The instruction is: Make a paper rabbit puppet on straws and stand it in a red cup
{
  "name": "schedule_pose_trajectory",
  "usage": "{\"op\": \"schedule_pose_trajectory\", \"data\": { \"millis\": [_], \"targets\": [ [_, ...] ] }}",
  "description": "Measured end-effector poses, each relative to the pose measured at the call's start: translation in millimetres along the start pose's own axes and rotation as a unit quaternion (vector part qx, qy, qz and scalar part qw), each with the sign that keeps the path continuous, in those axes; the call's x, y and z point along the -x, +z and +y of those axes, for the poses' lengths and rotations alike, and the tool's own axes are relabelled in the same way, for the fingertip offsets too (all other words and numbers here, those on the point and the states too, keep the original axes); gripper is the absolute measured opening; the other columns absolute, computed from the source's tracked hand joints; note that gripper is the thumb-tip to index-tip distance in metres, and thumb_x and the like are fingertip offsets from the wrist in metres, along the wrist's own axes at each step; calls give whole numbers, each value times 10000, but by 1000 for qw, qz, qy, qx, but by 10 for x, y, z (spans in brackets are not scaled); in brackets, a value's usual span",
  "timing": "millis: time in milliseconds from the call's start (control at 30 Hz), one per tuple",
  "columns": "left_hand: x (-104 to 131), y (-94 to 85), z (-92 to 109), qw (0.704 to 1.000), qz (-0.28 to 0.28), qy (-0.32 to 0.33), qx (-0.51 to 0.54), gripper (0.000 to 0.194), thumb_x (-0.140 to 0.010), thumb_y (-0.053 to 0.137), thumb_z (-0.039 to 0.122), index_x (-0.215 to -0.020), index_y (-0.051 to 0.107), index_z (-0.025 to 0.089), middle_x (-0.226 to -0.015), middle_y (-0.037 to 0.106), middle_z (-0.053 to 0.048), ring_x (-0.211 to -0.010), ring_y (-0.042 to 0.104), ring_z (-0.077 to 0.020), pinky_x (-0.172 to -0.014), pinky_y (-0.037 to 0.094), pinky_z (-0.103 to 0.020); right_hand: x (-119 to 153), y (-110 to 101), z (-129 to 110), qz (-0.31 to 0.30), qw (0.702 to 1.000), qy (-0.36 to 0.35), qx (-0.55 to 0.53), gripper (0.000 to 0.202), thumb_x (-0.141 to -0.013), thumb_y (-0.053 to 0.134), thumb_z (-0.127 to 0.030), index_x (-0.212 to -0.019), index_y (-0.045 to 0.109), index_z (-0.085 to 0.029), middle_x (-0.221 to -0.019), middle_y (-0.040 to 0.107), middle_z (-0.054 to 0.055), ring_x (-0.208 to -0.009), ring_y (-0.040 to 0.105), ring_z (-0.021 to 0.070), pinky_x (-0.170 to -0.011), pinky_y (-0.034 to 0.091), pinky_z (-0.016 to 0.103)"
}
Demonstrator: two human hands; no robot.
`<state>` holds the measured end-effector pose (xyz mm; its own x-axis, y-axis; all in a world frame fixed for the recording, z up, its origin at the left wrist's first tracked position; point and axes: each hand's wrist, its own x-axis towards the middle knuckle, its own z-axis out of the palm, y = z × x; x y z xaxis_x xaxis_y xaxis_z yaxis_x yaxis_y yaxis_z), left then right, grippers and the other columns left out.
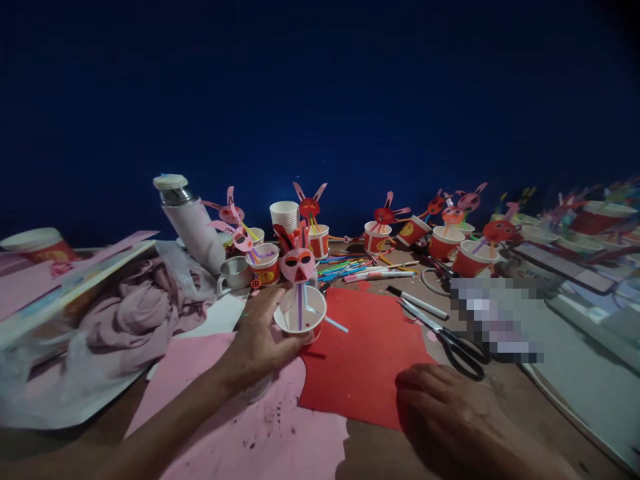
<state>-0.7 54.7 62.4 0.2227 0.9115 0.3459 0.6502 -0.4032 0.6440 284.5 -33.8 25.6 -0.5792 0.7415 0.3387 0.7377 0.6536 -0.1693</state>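
My left hand [265,337] is wrapped round a white-rimmed paper cup [310,327] above the edges of the pink and red sheets. Out of the cup rises a pink paper rabbit face [299,263] with dark eyes and red ears, on a purple strip. A pale blue strip [336,325] juts out to the right. My right hand [445,397] rests palm down at the right edge of the red paper [365,347], its fingers loosely extended and holding nothing visible. Black-handled scissors [457,343] and a capped marker [417,303] lie beyond it.
Several decorated paper cups [377,238] line the back, beside a stack of white cups [285,217]. Coloured sticks [345,267] lie scattered there. At left stand a thermos flask [193,223] and a bundled cloth [135,303]; pink paper [240,433] covers the front.
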Motion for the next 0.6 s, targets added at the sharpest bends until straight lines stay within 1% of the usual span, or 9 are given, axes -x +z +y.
{"op": "schedule_pose_trajectory", "data": {
  "millis": [100,167,233,300,367,433,467,533,600],
  "targets": [
    [-72,81,94,999,-21,17,-24,636,-644,642,371,-1201,441,140,-1204,518,-173,-1095,500,-312,-904,416,-462,-1,-32,2,-9,1000,2,4,225,-828,422,-145,-920,615,-213,-898,646,48,-818,586,154,-740,453,290],
    [-114,137,144,999,-45,19,-14,637,-666,630,352,-1234,410,166,-1192,537,-152,-1075,522,-292,-876,442,-433,42,-77,109,-12,1000,-4,24,238,-837,410,-137,-935,609,-220,-918,647,41,-815,580,156,-730,447,297],
    [-145,196,179,998,-56,16,-19,629,-679,622,355,-1242,403,181,-1174,556,-141,-1059,537,-293,-843,462,-424,109,-142,292,11,998,7,58,232,-852,402,-146,-927,610,-216,-921,645,46,-797,570,164,-707,434,307],
    [-164,254,201,998,-44,10,-34,638,-683,615,393,-1240,405,165,-1169,559,-154,-1053,539,-309,-819,473,-422,180,-223,508,47,992,64,98,231,-869,393,-165,-900,620,-201,-898,636,65,-789,558,172,-692,416,309],
    [-170,309,217,999,-32,7,-39,651,-686,606,423,-1241,400,152,-1163,564,-165,-1036,548,-314,-798,483,-410,229,-305,700,48,980,135,136,243,-878,392,-188,-871,635,-200,-847,625,67,-759,547,174,-671,396,304],
    [-164,355,227,999,-32,7,-39,628,-697,595,426,-1235,402,166,-1149,576,-155,-1021,558,-306,-783,489,-398,238,-365,820,22,967,190,167,223,-869,427,-210,-844,649,-217,-811,616,57,-763,537,186,-674,372,311],
    [-159,373,228,999,-34,7,-41,605,-702,588,424,-1225,410,178,-1151,576,-148,-1022,557,-304,-781,489,-399,226,-382,846,5,962,206,176,211,-862,446,-213,-834,654,-227,-804,613,50,-772,532,190,-681,359,314],
    [-145,400,221,998,-36,3,-51,580,-708,577,433,-1211,421,191,-1174,560,-145,-1050,535,-315,-795,479,-421,177,-388,837,-33,960,210,183,189,-853,469,-210,-841,656,-242,-814,610,42,-792,522,193,-687,330,314],
    [-131,414,203,997,-33,1,-63,592,-705,572,456,-1211,419,190,-1192,540,-150,-1079,507,-335,-815,464,-452,115,-364,780,-69,962,189,185,180,-853,474,-205,-841,650,-242,-830,606,40,-786,507,185,-673,303,305]
  ]
}}
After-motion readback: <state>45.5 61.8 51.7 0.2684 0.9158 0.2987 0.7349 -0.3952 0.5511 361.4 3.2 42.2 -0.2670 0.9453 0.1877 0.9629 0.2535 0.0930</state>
